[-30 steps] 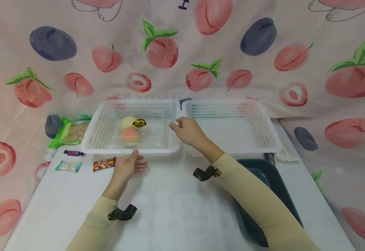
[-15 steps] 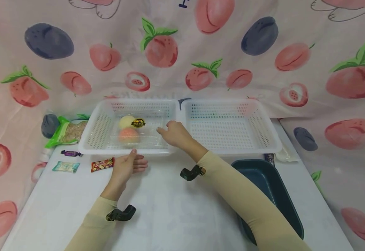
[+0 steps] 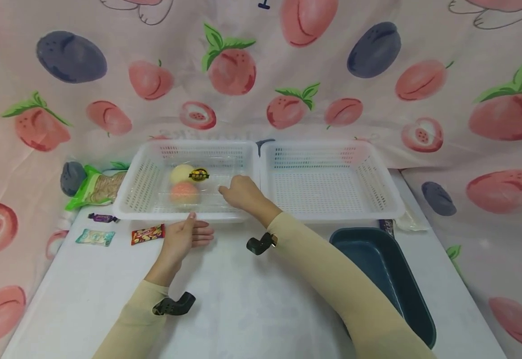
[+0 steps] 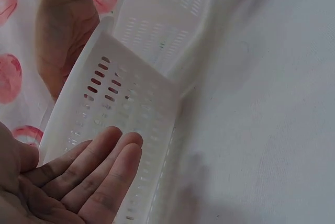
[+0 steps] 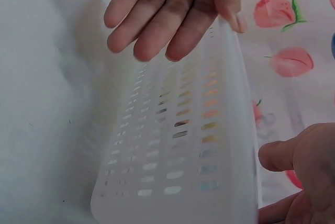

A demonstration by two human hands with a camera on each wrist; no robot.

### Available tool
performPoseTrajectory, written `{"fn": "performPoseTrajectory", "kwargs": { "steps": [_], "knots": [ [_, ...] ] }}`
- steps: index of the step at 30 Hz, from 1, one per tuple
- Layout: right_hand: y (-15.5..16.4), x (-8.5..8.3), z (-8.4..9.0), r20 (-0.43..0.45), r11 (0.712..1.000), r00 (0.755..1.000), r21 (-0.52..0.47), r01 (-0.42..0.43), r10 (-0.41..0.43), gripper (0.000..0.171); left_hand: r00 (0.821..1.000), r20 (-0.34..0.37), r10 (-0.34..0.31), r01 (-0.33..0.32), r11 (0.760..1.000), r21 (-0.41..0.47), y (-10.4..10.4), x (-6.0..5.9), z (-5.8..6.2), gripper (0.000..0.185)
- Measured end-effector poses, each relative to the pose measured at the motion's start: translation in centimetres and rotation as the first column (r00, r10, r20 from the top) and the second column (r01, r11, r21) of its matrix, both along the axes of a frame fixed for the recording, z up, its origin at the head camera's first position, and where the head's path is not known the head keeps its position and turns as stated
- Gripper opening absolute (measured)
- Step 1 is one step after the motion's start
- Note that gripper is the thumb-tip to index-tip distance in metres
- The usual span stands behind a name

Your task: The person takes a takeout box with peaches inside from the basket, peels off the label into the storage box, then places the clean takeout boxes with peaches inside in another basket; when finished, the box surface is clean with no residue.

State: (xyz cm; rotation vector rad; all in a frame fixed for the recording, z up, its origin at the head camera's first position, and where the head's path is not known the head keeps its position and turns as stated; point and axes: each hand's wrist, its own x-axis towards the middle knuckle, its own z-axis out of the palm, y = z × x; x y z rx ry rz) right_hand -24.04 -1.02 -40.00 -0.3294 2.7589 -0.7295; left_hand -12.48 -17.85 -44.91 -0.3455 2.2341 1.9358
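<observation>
Two white perforated plastic baskets stand side by side on the white table, their rims touching. The left white perforated plastic basket holds a clear plastic clamshell box with two round buns inside, one pale yellow and one pink, and a dark round sticker with gold print on its lid. The right white perforated plastic basket shows only its slotted floor and walls. A dark teal plastic tub sits in front of that right basket.

The right hand reaches into the left basket, its fingers at the clamshell's right edge; whether they pinch it cannot be told. The left hand rests flat and relaxed on the table, thumb up against the left basket's front wall.

Left of the left basket lie a green snack bag and three small wrapped candies.
</observation>
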Motion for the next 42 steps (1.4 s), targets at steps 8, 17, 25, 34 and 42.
{"fn": "performPoseTrajectory", "kwargs": {
  "steps": [8,17,25,34,42],
  "knots": [
    [-0.8,-0.8,-0.5,-0.001,0.999,1.000,0.046,0.001,-0.001,0.035,1.000,-0.010,-0.007,0.007,1.000,-0.008,-0.1,-0.1,-0.2,0.063],
    [-1.3,-1.5,-1.0,0.043,0.998,0.997,0.012,0.057,-0.058,0.030,1.000,0.002,-0.024,0.024,1.000,-0.018,-0.2,0.0,-0.3,0.066],
    [-1.6,-1.8,-1.0,0.031,0.997,0.998,0.063,0.046,-0.048,0.032,1.000,-0.001,-0.031,0.031,0.999,-0.028,-0.3,-0.1,-0.2,0.066],
    [-1.8,-1.6,-0.6,0.075,0.997,0.995,0.060,0.056,-0.060,0.040,0.999,-0.002,-0.037,0.037,0.999,-0.023,-0.2,-0.1,-0.1,0.065],
    [-1.6,-1.7,-0.3,0.251,0.968,0.954,-0.146,0.203,-0.162,0.059,0.999,0.003,-0.039,0.039,0.999,-0.035,-0.3,0.0,-0.1,0.064]
  ]
}}
